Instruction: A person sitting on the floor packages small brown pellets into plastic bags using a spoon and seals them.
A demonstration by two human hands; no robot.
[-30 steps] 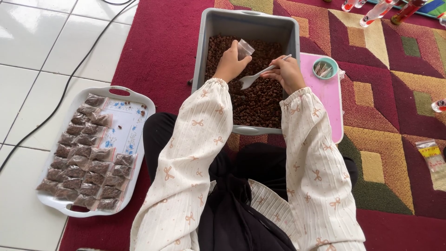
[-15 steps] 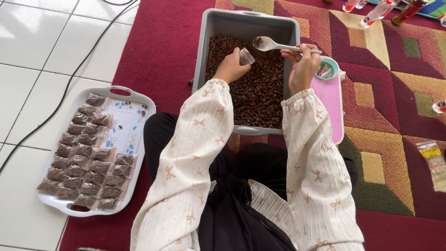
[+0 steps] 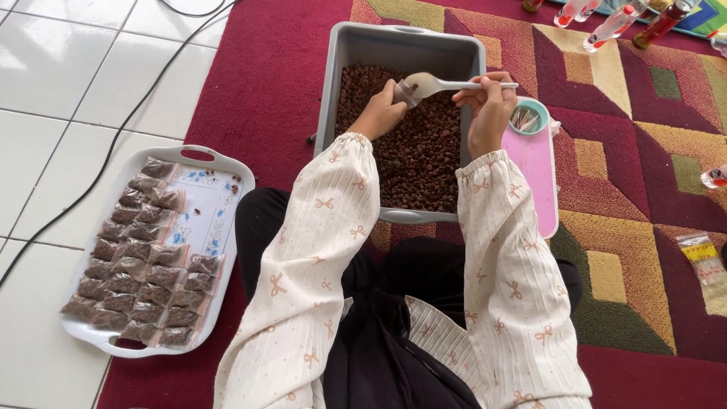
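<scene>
Head view, looking down over both sleeves: the left hand point(image 3: 381, 115) is closed around a small clear bag point(image 3: 404, 94), pinching it upright over the grey tub point(image 3: 327, 113), which is filled with small dark brown pellets point(image 3: 424, 155). The right hand point(image 3: 488, 110) has its fingers clamped on the handle of a pale plastic spoon point(image 3: 435, 85); the spoon lies roughly level above the pellets, its bowl touching the mouth of the bag. Whether the bowl carries any pellets cannot be told from this angle. Tub sits on a red patterned carpet point(image 3: 261, 83), directly in front of the person's knees. Just to the right of the tub lies a pink board point(image 3: 534, 174) with a small round teal dish point(image 3: 528, 119) on its far end, close beside the right hand. To the person's left, partly on white floor tiles point(image 3: 60, 91), a white tray point(image 3: 212, 159) holds rows of filled small bags point(image 3: 136, 265), brown contents visible, lying flat and overlapping. A dark cable point(image 3: 106, 148) crosses the tiles. Several bottles point(image 3: 609, 26) lie at the far edge of the carpet, well apart from both hands.
</scene>
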